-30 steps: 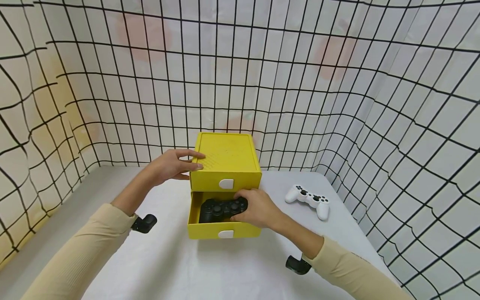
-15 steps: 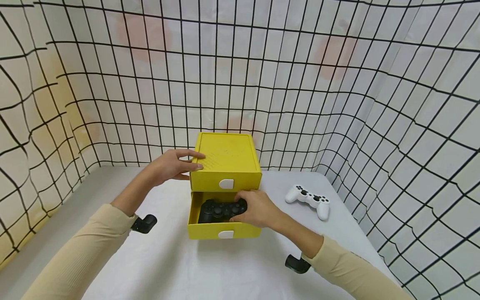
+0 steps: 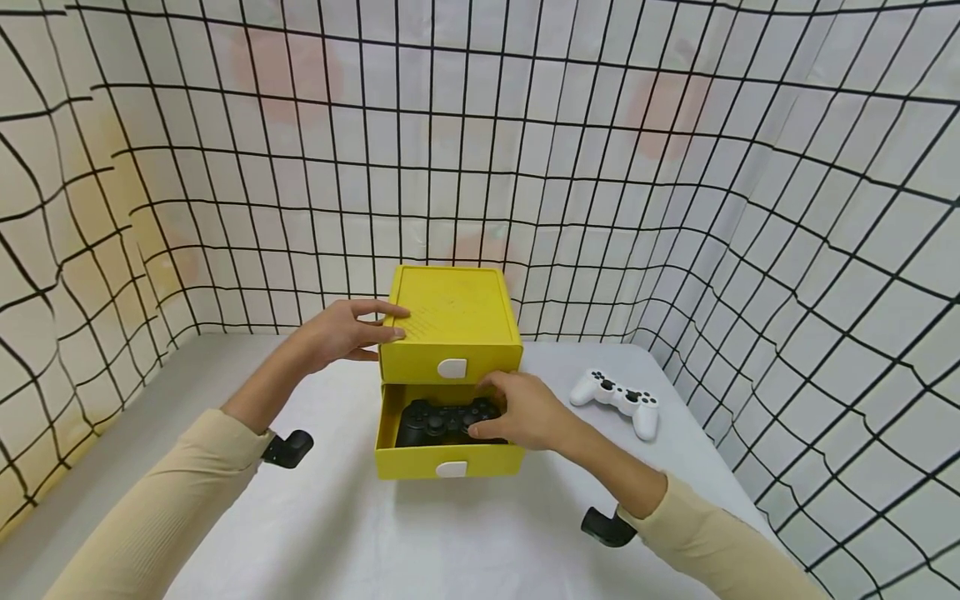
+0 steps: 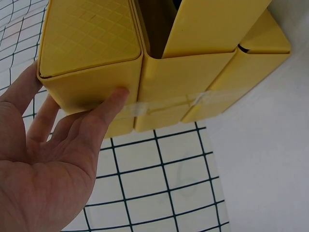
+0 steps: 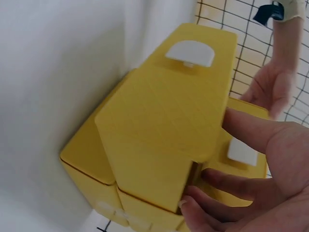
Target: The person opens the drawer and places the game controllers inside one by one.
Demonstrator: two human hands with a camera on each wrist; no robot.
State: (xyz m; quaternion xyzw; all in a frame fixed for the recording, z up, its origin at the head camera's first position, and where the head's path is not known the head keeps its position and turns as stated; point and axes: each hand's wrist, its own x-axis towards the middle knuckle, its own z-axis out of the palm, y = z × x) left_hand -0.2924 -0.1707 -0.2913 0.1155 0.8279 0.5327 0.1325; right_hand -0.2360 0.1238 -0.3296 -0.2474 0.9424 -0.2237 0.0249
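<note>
A yellow drawer unit (image 3: 454,304) of three tiers stands mid-table, its middle drawer (image 3: 405,460) pulled out. In that drawer lies a black game controller (image 3: 435,423), its right end partly behind my right hand. My right hand (image 3: 525,410) is over the drawer's right side, thumb and fingers spread apart with nothing between them. In the right wrist view, the thumb (image 5: 244,128) is near the drawer front and the fingertips are at its side. My left hand (image 3: 341,333) rests with extended fingers on the unit's upper left edge, touching top and side (image 4: 91,92).
A white game controller (image 3: 617,402) lies on the white table (image 3: 480,542) to the right of the unit. Black wire grid (image 3: 450,208) with white cloth behind it surrounds the table at the back and sides.
My right hand has let go of the black controller and shifted slightly right and up, uncovering more of its right end. The left hand and drawer unit have stayed put.
</note>
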